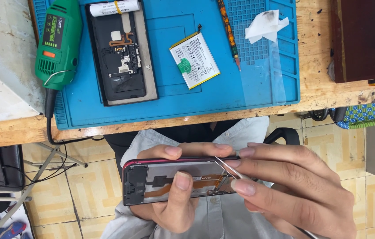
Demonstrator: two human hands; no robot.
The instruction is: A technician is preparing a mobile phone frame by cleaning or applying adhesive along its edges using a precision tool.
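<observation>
Seen from the head camera, a person holds an opened phone frame (pixel 176 181) over the lap, near the viewer and well below the edge of the wooden bench (pixel 316 86). The left hand (pixel 172 208) cradles the frame from beneath: its thumb presses on the exposed inner face near the middle, while its fingertips curl over the far, red-trimmed edge. The right hand (pixel 293 186) comes in from the right, its thumb and forefinger pressed together on a pair of slim metal tweezers (pixel 228 168), whose tips reach into the frame's right end, just beside the left thumb.

On the far side, a blue mat (pixel 169 95) covers the bench. A second opened phone (pixel 123 53) lies on its left part, with a white tube (pixel 114 7) at its far end. A loose battery (pixel 195 60) sits at the mat's centre, a patterned screwdriver (pixel 228 31) and a crumpled tissue (pixel 265 24) to its right. A green rotary tool (pixel 59 42) rests at the mat's left edge.
</observation>
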